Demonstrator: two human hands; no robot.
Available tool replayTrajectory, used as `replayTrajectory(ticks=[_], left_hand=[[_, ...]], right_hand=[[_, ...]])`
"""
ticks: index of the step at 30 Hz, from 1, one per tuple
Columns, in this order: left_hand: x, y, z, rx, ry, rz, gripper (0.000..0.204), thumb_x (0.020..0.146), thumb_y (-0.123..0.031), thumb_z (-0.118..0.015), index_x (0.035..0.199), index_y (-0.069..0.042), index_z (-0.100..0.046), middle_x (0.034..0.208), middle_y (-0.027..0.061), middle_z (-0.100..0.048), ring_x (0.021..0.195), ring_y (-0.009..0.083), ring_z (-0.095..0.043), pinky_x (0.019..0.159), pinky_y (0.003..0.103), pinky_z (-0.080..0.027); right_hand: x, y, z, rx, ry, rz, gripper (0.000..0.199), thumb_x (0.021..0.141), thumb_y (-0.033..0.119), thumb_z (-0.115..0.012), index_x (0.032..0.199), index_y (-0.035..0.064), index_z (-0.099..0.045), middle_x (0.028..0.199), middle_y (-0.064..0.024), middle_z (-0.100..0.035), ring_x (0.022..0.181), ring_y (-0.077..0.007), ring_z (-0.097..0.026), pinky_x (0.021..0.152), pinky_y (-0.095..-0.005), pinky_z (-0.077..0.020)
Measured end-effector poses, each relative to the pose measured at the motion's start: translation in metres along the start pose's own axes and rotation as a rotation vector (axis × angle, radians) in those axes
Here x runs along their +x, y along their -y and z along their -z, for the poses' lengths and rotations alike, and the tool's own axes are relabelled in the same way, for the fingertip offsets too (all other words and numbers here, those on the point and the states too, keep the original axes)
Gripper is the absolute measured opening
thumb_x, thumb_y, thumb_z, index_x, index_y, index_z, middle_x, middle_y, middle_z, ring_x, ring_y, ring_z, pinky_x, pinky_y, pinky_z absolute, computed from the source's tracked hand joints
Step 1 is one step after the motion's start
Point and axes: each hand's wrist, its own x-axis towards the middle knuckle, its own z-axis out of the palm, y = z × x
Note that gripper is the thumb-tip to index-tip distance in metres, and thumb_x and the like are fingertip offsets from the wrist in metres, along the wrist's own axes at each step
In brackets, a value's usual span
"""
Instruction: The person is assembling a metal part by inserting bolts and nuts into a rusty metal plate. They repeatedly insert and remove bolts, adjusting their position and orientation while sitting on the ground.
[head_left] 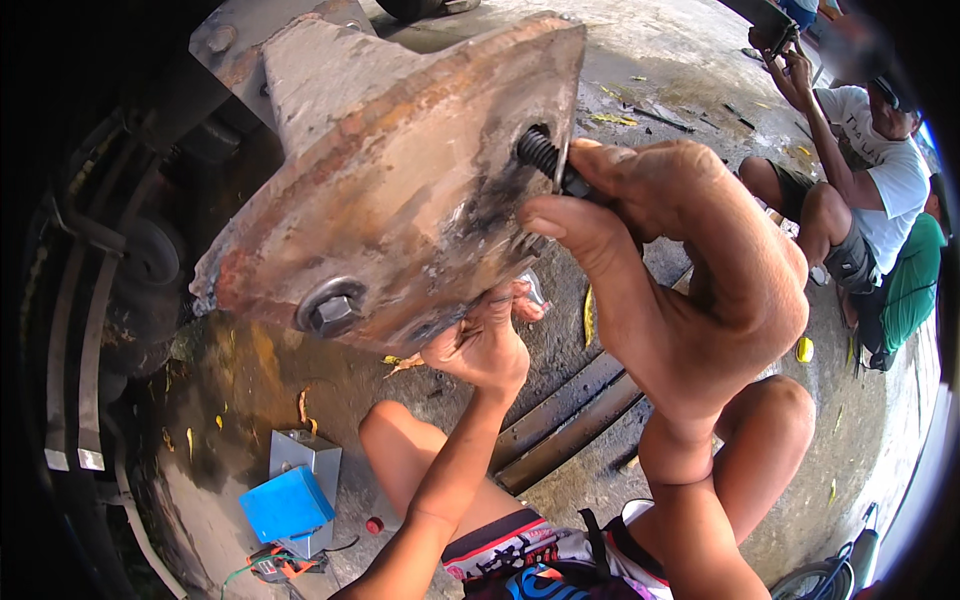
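A thick rusty steel plate (390, 190), welded to a bracket, hangs large in front of me. Near its upper right edge is a hole with a dark threaded bolt (540, 152) standing in it at a slant. My right hand (690, 260) is closed, pinching the bolt's outer end between thumb and forefinger. A second bolt with a hex head and washer (332, 312) sits at the plate's lower left. My left hand (485, 345) reaches up to the plate's lower edge with curled fingers. Part of those fingers is hidden, and a pale shiny bit shows beside them.
Long curved steel strips (570, 425) lie on the concrete between my knees. At lower left are a grey metal box with a blue lid (287, 503) and an orange-black tool (283, 563). Dark vehicle parts fill the left side. People (865, 190) sit at upper right.
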Motion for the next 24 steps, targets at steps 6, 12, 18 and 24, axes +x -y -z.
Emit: replayTrajectory(ticks=[6,12,18,24], left_hand=[[0.002,0.001,-0.004,-0.042,0.004,-0.018,0.020,0.097,-0.006,-0.072,0.088,0.012,-0.070,0.082,0.0234,-0.073,0.056,0.0229,-0.067,0.053,0.036,-0.058],[0.012,-0.014,0.000,0.147,0.085,0.017,0.050,0.106,-0.029,-0.060,0.082,0.015,-0.066,0.082,0.0256,-0.073,0.056,0.0238,-0.069,0.054,0.034,-0.058],[0.018,-0.021,-0.013,0.244,0.059,0.077,0.066,0.109,-0.041,-0.054,0.080,0.016,-0.066,0.078,0.0247,-0.071,0.055,0.0242,-0.068,0.052,0.031,-0.058],[0.018,-0.023,-0.014,0.220,0.057,0.110,0.060,0.108,-0.041,-0.056,0.088,0.015,-0.065,0.076,0.0239,-0.071,0.055,0.0236,-0.068,0.051,0.032,-0.058]], right_hand=[[-0.005,-0.011,-0.025,0.245,-0.185,-0.229,0.029,0.075,-0.009,-0.086,0.099,-0.0097,-0.069,0.092,-0.0146,-0.077,0.086,-0.0165,-0.075,0.078,-0.0249,-0.0602],[-0.006,-0.026,-0.042,0.344,-0.238,-0.317,0.030,0.078,-0.005,-0.086,0.103,-0.0084,-0.069,0.095,-0.0133,-0.077,0.089,-0.0159,-0.074,0.080,-0.0253,-0.0592],[-0.006,-0.037,-0.047,0.395,-0.260,-0.344,0.032,0.080,-0.001,-0.086,0.107,-0.0071,-0.069,0.098,-0.0121,-0.076,0.091,-0.0154,-0.073,0.082,-0.0257,-0.0583],[-0.004,-0.033,-0.048,0.450,-0.260,-0.369,0.034,0.082,0.003,-0.085,0.111,-0.0058,-0.068,0.101,-0.0108,-0.076,0.094,-0.0149,-0.072,0.085,-0.0260,-0.0573]])
